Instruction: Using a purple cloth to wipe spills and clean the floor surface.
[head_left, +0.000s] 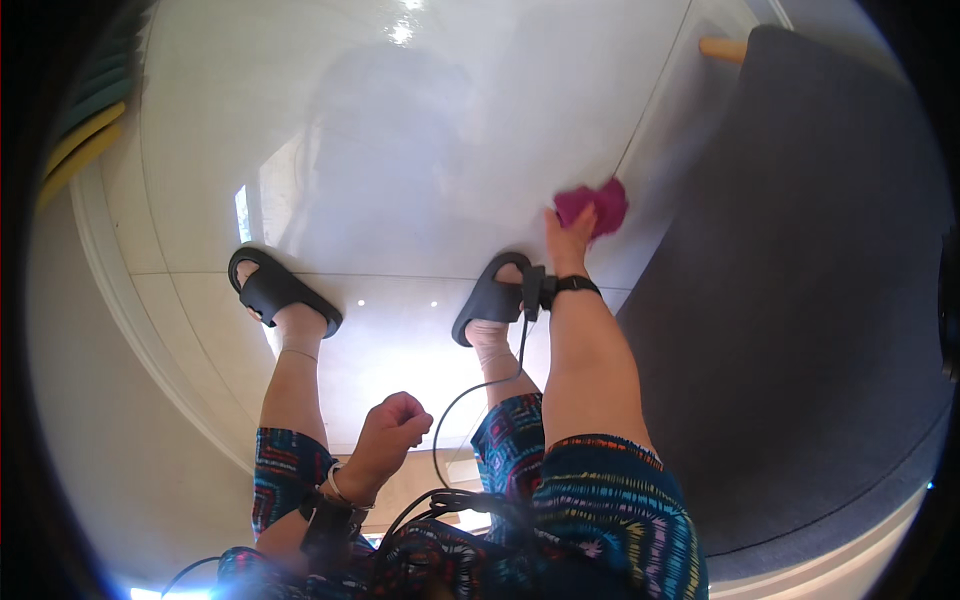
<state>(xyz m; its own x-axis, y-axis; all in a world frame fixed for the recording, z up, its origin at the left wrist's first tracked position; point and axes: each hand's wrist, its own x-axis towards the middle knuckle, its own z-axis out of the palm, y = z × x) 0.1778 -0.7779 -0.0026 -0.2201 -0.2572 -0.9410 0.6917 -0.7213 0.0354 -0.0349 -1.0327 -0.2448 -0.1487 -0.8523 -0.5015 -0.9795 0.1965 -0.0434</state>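
Note:
My right hand (571, 234) is reached out low over the glossy tiled floor (420, 172), beyond the right slipper. It grips a crumpled magenta cloth (611, 204), and its fingertips are partly hidden by the cloth. A black strap with a small device and a cable sits on that wrist. My left hand (396, 424) is held curled near the left knee, with nothing seen in it. A white band and a black strapped device are on its wrist. Black slide slippers (274, 292) are on both feet, which stand apart on the tiles.
A large dark grey upholstered piece of furniture (780, 300) with a wooden leg (722, 49) takes up the right side. At the upper left are yellow and teal items (82, 142) beside a pale wall with a baseboard (112, 262). A black cable (457, 397) hangs between the arms.

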